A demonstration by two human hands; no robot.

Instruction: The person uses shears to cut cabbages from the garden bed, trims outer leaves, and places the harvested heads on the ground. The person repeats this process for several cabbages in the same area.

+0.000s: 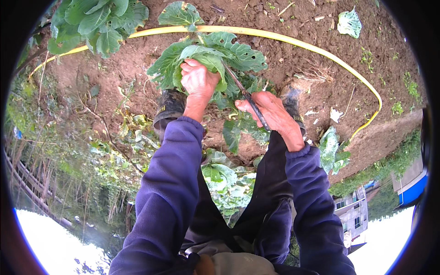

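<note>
My left hand [199, 78] grips the inner leaves of a cabbage plant [202, 55] that grows in front of my boots. In my right hand [270, 110] is a long, thin, dark tool with a worn handle [252, 103]. Its far end reaches in among the leaves by my left hand, so its tip is hidden. Broad outer leaves [245, 55], riddled with holes, spread out beyond both hands. More green leaves hang down below the tool, between my boots.
A yellow hose [247, 31] arcs over the soil behind the plant. Another large cabbage plant [99, 24] stands at the upper left. Loose leaves [349, 23] lie on the soil at the upper right. Dark boots [170, 105] flank the plant; a dry stem [110, 134] lies at left.
</note>
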